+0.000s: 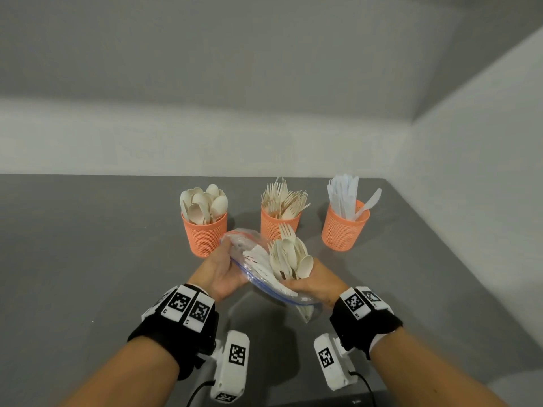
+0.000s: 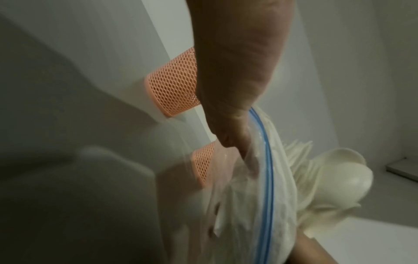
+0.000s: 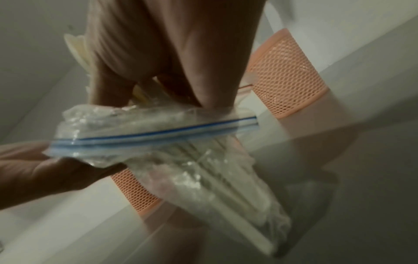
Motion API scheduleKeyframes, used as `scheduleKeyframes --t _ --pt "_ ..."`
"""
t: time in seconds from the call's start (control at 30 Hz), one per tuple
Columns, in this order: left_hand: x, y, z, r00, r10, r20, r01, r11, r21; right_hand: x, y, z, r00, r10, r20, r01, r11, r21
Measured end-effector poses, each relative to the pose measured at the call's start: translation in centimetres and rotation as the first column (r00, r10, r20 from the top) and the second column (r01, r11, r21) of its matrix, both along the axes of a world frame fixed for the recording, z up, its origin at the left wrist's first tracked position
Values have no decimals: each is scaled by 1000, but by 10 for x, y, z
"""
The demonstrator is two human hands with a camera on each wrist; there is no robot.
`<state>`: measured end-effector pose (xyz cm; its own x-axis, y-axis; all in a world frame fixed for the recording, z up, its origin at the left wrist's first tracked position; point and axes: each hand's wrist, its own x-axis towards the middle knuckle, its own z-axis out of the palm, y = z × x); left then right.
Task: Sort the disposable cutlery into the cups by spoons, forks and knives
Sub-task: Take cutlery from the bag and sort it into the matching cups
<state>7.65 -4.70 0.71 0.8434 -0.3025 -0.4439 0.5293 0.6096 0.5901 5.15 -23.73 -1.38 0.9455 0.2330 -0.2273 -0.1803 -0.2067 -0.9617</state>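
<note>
Clear plastic bag (image 1: 249, 259) in left grip's (image 1: 221, 267) curled fingers, right grip (image 1: 314, 284) fisted round cutlery bundle (image 1: 291, 257)

Head view downward over the table; wrist views close (shared: bag (image 1: 258, 259)).
</note>
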Motion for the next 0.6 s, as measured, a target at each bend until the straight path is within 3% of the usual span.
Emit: scheduleKeyframes --t 0.1,0.17,0.27,0.37,0.47,0.53,0.6 --pt "-1 -5 5 1000 2 3 -2 999 -44 3 6 0 999 -32 33 33 998 -48" --pt "1 -5 8 997 -24 76 26 999 -37 6 4 -3 993 -111 46 110 993 35" --pt "-4 1 9 913 -256 318 148 934 326 9 -4 -5 976 -216 39 203 955 215" --pt "-10 12 3 825 -458 330 190 776 601 11 -11 -4 947 -318 37 290 903 318" --pt "-9 18 -8 767 -599 230 130 496 858 9 -12 -5 934 -357 27 321 867 381" --pt "-11 14 -11 716 -665 212 -26 277 960 6 -12 -5 948 -318 7 296 889 350" --pt "-17 4 -2 648 -713 265 -172 203 964 4 -7 -5 965 -261 15 251 942 223"
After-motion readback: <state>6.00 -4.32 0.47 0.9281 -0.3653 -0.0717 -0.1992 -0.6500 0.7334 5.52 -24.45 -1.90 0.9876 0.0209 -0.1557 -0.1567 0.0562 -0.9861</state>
